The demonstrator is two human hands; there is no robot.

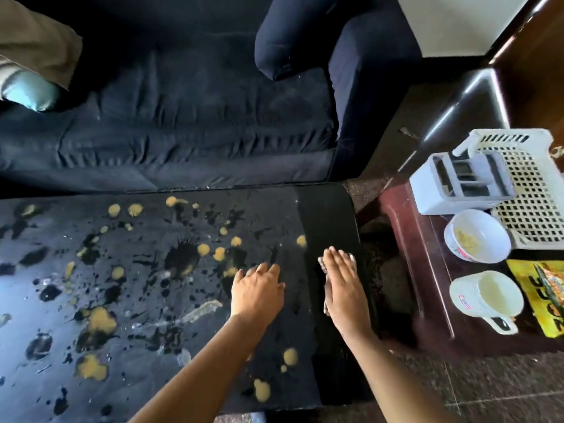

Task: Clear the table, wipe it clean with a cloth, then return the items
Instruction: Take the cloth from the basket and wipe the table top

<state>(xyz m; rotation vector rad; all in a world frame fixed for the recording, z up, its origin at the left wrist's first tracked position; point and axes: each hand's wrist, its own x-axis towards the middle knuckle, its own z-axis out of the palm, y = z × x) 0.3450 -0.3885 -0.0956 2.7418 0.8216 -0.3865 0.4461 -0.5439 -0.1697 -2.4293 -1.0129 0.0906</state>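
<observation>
- Head view is showing a dark blue sofa (183, 132) running along the far edge of the table, with a dark cushion (290, 41) leaning at its right end.
- A black table (329, 215) is filling the lower left; yellow and black splatters (100, 325) are covering most of its top, while a strip along its right edge is looking clean and dark.
- A dark red side table (406, 227) is standing just beyond the black table's right edge, carrying the cleared items.
- A cream perforated basket (531, 184) is sitting at the side table's far edge, with a white slotted holder (464, 184) touching its left side.
- A yellow printed packet (543, 288) is lying flat toward the near right of the side table.
- A white bowl (476, 236) with yellowish residue is sitting just in front of the holder, and a white mug (485, 296) is standing nearer, beside the packet.
- Left hand (256, 293) is resting palm down on the table, fingers relaxed and spread, grasping nothing, at the border of the splattered area.
- Right hand (343, 285) is pressing flat, fingers straight and together, on the cloth near the table's right edge.
- That cloth (326, 300) is lying under the right hand on the clean strip, only its fringe peeking out.
</observation>
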